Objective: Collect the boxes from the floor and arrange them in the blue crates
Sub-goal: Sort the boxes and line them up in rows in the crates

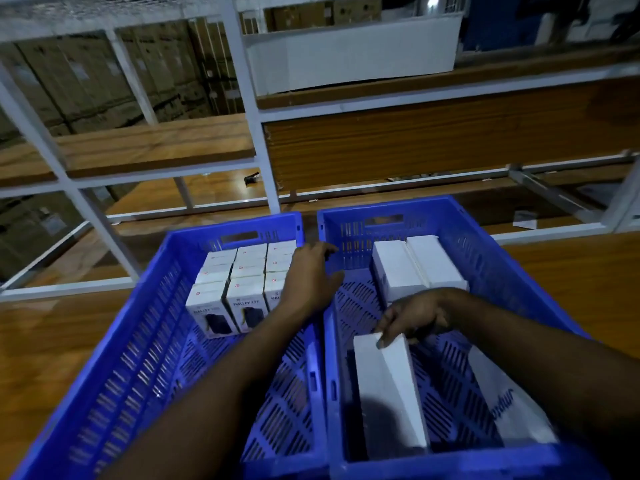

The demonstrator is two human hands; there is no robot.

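Two blue crates stand side by side. The left crate (145, 341) holds several small white boxes (225, 289) packed upright at its far end. My left hand (308, 275) reaches over the wall between the crates, fingers apart, holding nothing. The right crate (491, 258) has two white boxes (415, 265) at its far end, a long white box (388, 389) near the front, and another white box (505, 410) by the right wall, partly hidden by my arm. My right hand (415, 317) grips the far end of the long white box.
The crates rest on a wooden surface (52, 358). Behind them stands a white metal shelf frame (256, 109) with wooden boards. Brown cartons (86, 81) are stacked beyond it. A small dark object (251, 177) lies on a lower board.
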